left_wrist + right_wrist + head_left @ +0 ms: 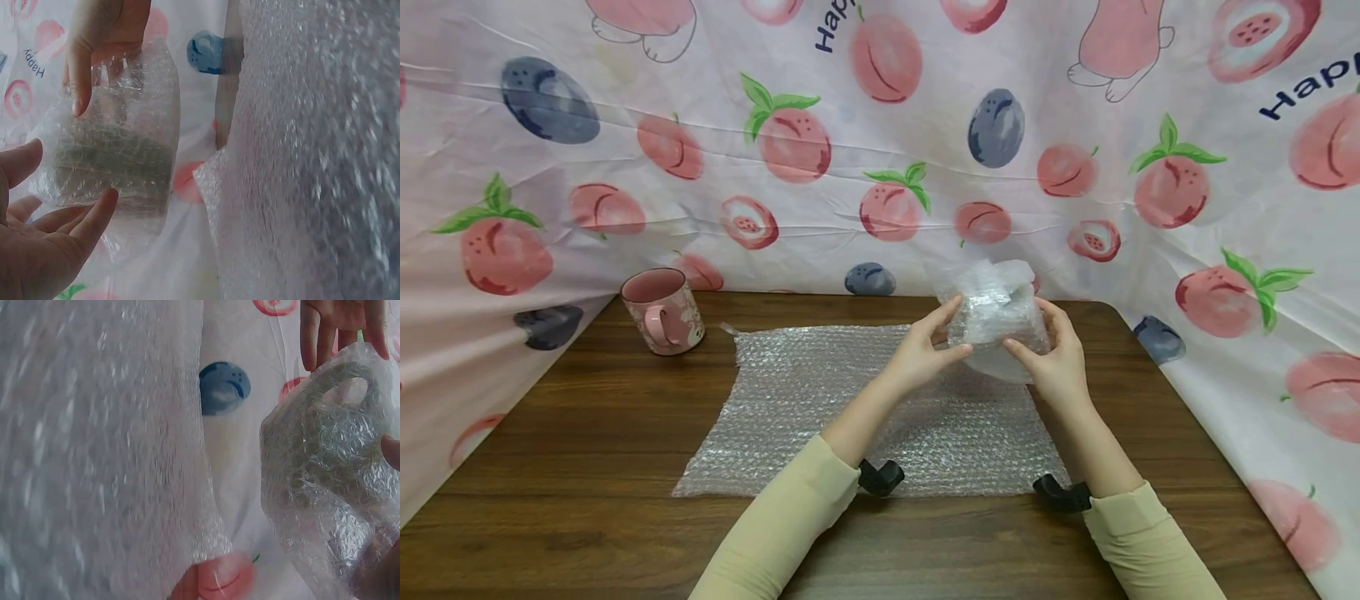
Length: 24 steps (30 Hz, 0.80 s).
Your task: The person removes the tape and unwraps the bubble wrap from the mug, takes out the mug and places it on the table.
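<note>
A mug wrapped in bubble wrap (996, 321) is held up over the back right of the table. Its handle shows through the plastic in the right wrist view, and a greenish body (115, 153) shows in the left wrist view. My left hand (925, 350) holds the bundle from the left, thumb in front and fingers round the side. From the right, my right hand (1060, 362) grips it the same way. Below lies a flat sheet of bubble wrap (842, 417), which the forearms partly cover.
A pink mug (662, 312) with a white pattern stands at the back left of the brown wooden table (580, 450). A fruit-printed cloth (820, 242) hangs behind the table and along both sides. A black strap mount (880, 477) sits on each wrist.
</note>
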### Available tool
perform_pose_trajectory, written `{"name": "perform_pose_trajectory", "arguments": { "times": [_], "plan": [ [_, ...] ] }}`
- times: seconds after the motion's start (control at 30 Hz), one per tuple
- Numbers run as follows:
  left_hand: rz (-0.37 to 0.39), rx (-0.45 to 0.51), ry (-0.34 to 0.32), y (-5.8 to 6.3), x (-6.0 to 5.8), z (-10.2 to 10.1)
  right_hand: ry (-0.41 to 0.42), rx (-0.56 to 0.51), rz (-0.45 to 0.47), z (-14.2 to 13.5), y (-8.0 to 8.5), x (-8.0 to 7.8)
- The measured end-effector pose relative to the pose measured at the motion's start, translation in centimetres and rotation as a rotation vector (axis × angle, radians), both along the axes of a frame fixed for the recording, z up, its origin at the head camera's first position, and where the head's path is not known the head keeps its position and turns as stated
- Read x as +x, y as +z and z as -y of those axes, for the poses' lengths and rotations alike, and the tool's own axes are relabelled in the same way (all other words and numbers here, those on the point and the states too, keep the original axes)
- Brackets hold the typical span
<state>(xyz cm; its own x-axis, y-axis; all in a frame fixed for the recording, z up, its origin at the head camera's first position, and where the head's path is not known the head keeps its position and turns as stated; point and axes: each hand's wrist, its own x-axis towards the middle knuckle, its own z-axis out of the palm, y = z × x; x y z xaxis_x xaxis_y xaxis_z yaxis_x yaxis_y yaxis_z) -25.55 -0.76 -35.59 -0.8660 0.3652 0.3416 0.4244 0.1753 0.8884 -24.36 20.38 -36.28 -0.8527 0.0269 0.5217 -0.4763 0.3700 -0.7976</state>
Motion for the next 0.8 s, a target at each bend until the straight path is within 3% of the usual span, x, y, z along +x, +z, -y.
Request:
{"name": "perform_pose_trajectory", "arguments": {
  "times": [0.43,0.67,0.8],
  "plan": [
    [-0.004,-0.006,0.035,0.0,0.6,3.1,0.058,-0.082,0.045,2.9,-0.3,-0.4],
    [-0.005,0.002,0.058,-0.2,0.7,4.7,0.095,-0.095,0.059,5.1,1.4,1.3],
    [0.013,0.001,0.073,-0.4,0.7,5.6,0.091,-0.069,0.075,6.1,1.7,1.6]
  ]
}}
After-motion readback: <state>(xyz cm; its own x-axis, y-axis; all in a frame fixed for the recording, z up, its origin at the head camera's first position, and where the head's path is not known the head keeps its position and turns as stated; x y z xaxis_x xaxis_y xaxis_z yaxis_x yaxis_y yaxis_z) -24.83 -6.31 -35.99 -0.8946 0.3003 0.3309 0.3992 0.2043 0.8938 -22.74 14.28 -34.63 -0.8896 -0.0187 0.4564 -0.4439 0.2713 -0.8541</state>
